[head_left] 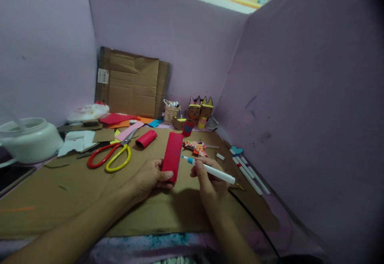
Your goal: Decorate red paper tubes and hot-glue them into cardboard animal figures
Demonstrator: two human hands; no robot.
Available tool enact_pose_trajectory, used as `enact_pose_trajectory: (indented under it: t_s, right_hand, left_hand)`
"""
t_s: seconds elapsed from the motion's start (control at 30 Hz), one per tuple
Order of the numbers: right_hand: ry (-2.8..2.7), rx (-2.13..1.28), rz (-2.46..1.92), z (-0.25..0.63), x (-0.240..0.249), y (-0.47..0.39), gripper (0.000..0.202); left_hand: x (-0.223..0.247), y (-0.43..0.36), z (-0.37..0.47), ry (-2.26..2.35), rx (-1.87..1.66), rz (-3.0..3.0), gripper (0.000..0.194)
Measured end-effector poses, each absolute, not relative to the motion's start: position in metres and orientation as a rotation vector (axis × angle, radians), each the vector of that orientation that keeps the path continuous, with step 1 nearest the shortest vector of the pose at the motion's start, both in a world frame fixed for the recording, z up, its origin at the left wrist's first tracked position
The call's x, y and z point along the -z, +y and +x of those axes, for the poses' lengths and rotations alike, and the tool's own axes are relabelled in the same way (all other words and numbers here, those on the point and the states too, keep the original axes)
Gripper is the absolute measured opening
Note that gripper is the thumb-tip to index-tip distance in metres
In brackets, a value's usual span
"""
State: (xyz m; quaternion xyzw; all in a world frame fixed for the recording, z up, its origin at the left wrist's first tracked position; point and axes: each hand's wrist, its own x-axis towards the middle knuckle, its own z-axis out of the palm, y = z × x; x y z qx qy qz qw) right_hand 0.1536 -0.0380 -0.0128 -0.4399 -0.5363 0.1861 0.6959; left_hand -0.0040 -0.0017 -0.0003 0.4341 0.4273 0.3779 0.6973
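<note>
My left hand [154, 176] grips the lower end of a long red paper-covered piece [173, 152], thumb on its face. Blue marks run along its right edge. In my right hand [210, 176] is a white marker pen [214, 171] with a blue tip, held like a pencil. Its tip points at the red piece's right side; I cannot tell whether it touches. A short red tube [146, 139] lies just beyond my left hand. Red-and-yellow-handled scissors [115, 152] rest further left. Past my right hand sits a patterned scrap [196, 148] beside a small white block [220, 157].
Several white markers [247, 172] lie along the right side, near a blue heart [237, 150]. Coloured paper sheets [120, 120] and a white pot [33, 142] stand left. At the back are leaning cardboard [132, 84], a paper cup [172, 112] and small cardboard figures [201, 108].
</note>
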Motion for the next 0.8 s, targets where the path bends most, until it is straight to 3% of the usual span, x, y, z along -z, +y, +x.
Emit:
enact_pose_trajectory:
  t_s: [0.8]
  right_hand:
    - [-1.425, -0.332, -1.075, 0.1463, 0.0100, -0.0365, 0.018]
  left_hand:
    - [-0.0022, -0.0027, -0.0030, 0.943, -0.845, 0.941, 0.046]
